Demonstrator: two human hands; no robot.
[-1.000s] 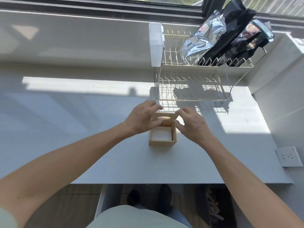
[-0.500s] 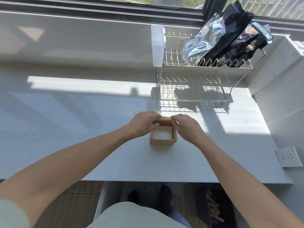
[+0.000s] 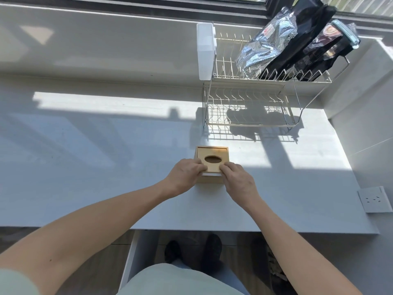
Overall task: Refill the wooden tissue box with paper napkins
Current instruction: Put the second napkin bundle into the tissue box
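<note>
A square wooden tissue box point(image 3: 211, 179) stands on the white counter in front of me. Its wooden lid point(image 3: 212, 155) with an oval slot lies on top, covering nearly all of the opening. A thin white strip of paper napkins point(image 3: 210, 174) shows at the near edge under the lid. My left hand point(image 3: 187, 172) rests on the lid's near left corner, fingertips pressing on it. My right hand point(image 3: 236, 179) presses on the near right corner. Both hands also hide the box's near top edge.
A two-tier wire dish rack point(image 3: 251, 101) stands behind the box, with a white plastic holder point(image 3: 205, 52) on its left end and dark foil bags point(image 3: 297, 43) on its upper tier. A wall socket point(image 3: 374, 199) is at right. The counter's front edge point(image 3: 191, 228) is close.
The lid, held tilted at the box's far edge a second ago, now lies flat over the box and hides the napkins. Both hands have come back to the lid's near corners.
</note>
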